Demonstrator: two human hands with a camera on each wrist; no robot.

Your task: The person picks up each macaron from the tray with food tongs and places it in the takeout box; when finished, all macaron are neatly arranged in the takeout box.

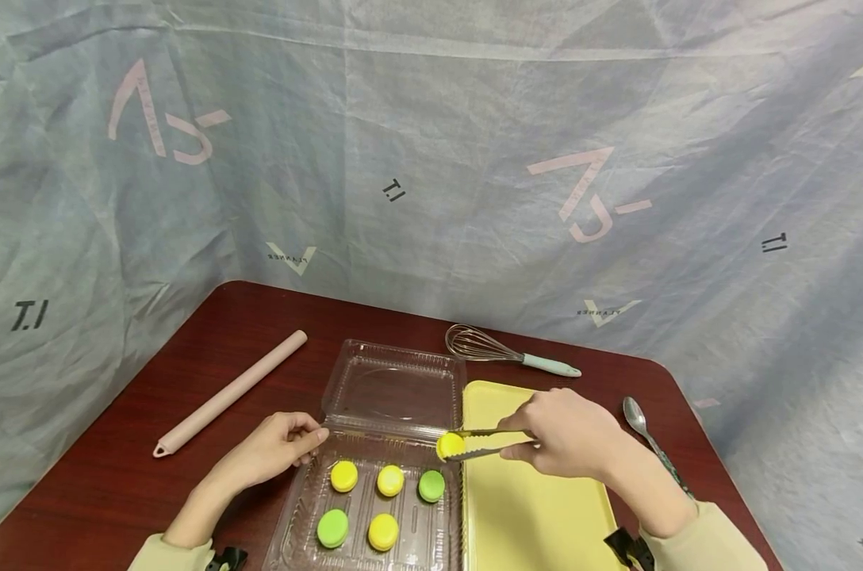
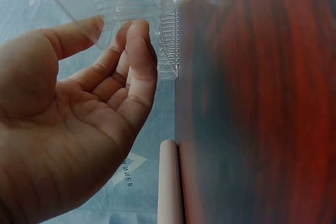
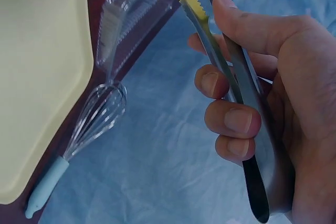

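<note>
My right hand [image 1: 570, 432] grips metal tongs [image 3: 239, 77], fingers and thumb wrapped round both arms. Between the serrated tips is a yellow macaron [image 1: 450, 446], raised over the right side of a clear plastic box [image 1: 299, 515], near the hinge. Yellow and green macarons sit in the box base in two rows, among them a green macaron [image 1: 431, 485] at the right and a yellow macaron [image 1: 343, 476] at the left. At the box's left edge, my left hand [image 2: 89, 98] pinches the clear rim between thumb and fingers. The lid [image 1: 396, 388] lies folded back, away from me.
A yellow tray [image 1: 524, 515] stands right against the box, under my right hand. Behind it lies a whisk [image 1: 503, 349] with a pale blue handle. A spoon [image 1: 646, 432] rests at the far right, and a pink rolling pin [image 1: 232, 392] at the left.
</note>
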